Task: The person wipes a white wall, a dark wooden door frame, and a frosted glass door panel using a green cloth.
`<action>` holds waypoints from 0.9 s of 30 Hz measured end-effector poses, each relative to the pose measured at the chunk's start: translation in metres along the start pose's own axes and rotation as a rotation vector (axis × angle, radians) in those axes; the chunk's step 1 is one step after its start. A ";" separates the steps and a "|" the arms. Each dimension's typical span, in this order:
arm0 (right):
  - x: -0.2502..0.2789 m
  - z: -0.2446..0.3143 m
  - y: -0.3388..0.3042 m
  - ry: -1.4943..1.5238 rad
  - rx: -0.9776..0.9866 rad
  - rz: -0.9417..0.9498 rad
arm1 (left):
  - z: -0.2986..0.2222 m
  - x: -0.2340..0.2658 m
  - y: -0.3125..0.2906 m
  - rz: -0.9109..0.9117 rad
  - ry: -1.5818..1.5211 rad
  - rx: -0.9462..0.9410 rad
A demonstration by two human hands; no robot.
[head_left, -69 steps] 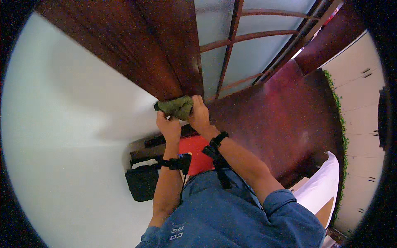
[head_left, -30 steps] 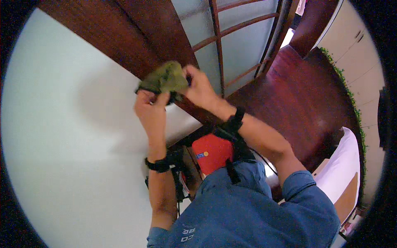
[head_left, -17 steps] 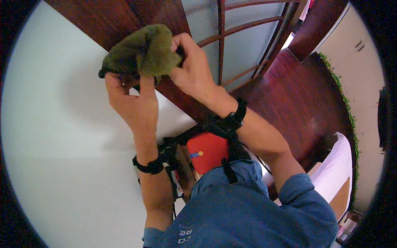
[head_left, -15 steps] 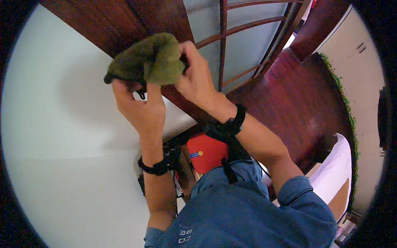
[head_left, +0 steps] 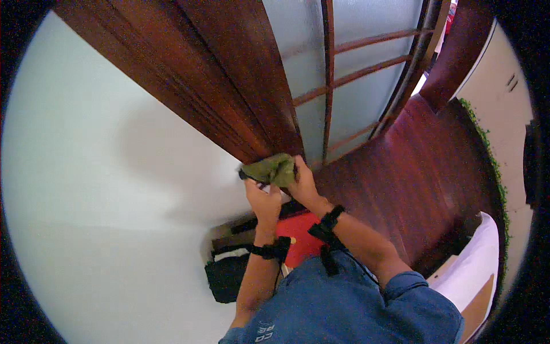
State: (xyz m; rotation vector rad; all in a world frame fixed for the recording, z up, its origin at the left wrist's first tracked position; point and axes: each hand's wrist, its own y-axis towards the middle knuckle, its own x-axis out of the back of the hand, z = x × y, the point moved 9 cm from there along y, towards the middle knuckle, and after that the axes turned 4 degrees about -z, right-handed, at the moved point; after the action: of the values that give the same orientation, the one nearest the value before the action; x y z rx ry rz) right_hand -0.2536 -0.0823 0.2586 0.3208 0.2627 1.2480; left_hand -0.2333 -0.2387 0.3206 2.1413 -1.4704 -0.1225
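An olive-green piece of soft cloth with dark edging [head_left: 275, 168] is held up in front of me, bunched and folded. I cannot make out what kind of article it is. My left hand [head_left: 264, 203] grips its lower left edge between thumb and fingers. At its right end, my right hand [head_left: 304, 184] is closed on the fabric. Some fingertips are hidden behind the cloth. Black bands with small devices circle both my wrists.
Beyond the cloth stands a dark wooden door frame [head_left: 229, 80], with a frosted-glass door [head_left: 366, 80] beside it. A pale wall [head_left: 103, 189] lies left. Below are a black bag [head_left: 224, 280] and a red object [head_left: 303, 238]. White fabric [head_left: 472, 246] hangs at right above the wooden floor [head_left: 395, 178].
Both hands have come down and to the right, nearer my body, still holding the green cloth. The view has shifted, showing more of the door frame and the black bag.
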 end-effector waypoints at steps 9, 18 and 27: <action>0.010 0.116 0.029 0.049 -0.050 -0.098 | -0.114 0.037 0.041 -0.026 0.056 -0.047; 0.019 0.401 0.162 0.065 0.630 -0.272 | -0.345 0.086 0.161 -0.141 -0.189 -0.544; 0.010 0.385 0.176 0.230 0.634 -0.145 | -0.348 0.074 0.146 -0.266 0.135 -0.790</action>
State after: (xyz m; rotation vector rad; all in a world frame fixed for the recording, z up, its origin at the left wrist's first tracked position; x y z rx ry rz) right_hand -0.2649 -0.0597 0.6812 0.6882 0.8712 1.0334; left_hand -0.1998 -0.2127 0.7031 1.6254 -0.8414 -0.5450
